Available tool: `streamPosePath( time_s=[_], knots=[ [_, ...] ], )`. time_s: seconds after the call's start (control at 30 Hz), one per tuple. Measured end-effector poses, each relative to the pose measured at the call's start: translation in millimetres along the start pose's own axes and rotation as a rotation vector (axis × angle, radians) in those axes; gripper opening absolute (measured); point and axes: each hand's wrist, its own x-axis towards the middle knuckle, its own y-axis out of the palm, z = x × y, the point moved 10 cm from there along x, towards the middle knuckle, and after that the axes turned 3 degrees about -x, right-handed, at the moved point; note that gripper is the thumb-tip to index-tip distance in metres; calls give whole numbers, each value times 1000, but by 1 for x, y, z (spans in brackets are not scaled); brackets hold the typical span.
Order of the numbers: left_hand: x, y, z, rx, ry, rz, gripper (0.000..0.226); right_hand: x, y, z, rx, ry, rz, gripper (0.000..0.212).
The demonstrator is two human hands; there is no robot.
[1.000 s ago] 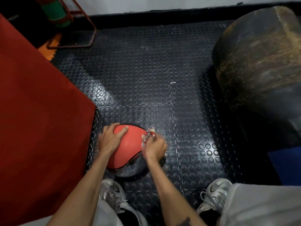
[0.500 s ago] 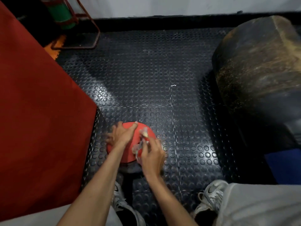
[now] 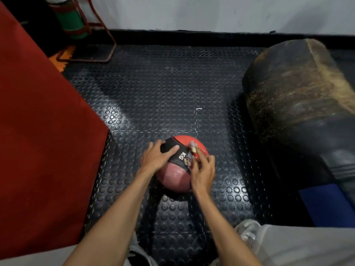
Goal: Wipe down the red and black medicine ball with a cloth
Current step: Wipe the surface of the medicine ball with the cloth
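Cloth [image 3: 192, 156] mostly hidden under right hand [image 3: 201, 172], only a crumpled pale scrap shows (pattern unclear). Right fingers curl, pinching it against the ball [image 3: 175, 176]. Left hand [image 3: 156, 158] lies spread flat on the ball's black band. Ball round, grainy, red-black, on studded rubber floor [image 3: 163, 96], its underside hidden.

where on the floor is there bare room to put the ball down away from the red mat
The widest bare patch of studded floor lies beyond the ball, between the red mat and the punching bag. Near the metal stand and beside the shoes it is crowded.
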Motion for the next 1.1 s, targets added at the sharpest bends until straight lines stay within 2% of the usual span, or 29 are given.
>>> streamPosePath(
  time_s=[0.1, 0.17, 0.23, 0.4, 0.47, 0.53, 0.6, 0.67, 0.73, 0.8, 0.87, 0.93, 1.03, 1.1],
  knots=[
    [15, -2, -12, 170, 94, -21, 66, 27, -7, -10, -11, 13, 22, 34],
    [17, 13, -21, 65, 221, 33, 58, 40, -7, -3, -49, -52, 74, 35],
    [15, 25, -18, -67, 197, 51, 57, 52, -3, 2, -71, -80, 87, 34],
    [-17, 8, 16, 52, -73, -238, 55, 72, 19, 36, 27, -120, 162, 32],
    [-19, -7, 19, 51, -31, -336, 58, 75, 18, 37, 41, -92, 128, 33],
    [-8, 0, 8, 76, 154, -232, 66, 60, 18, 18, 20, -34, 89, 36],
    [1, 12, 4, 36, 213, -105, 73, 27, 16, -7, 33, 34, 48, 36],
    [4, 3, 7, 11, 118, -147, 70, -7, 13, -11, 60, -2, 8, 37],
    [10, -11, 2, 94, 53, -205, 65, -31, 18, 3, 55, -113, 7, 39],
    [21, -11, -4, 82, 43, -157, 70, -36, 21, 19, 43, -159, -18, 38],
    [23, 9, -2, -47, 24, -57, 78, -32, 25, 30, -10, -203, -19, 39],
    [22, 23, -2, -101, 15, -38, 77, -16, 25, 44, -107, -284, 8, 42],
    [19, 20, -4, -163, -28, -60, 77, 38, 25, 55, -184, -245, 66, 37],
    [23, 24, -5, -193, -44, -46, 78, 55, 21, 48, -191, -138, 3, 29]
  ],
)
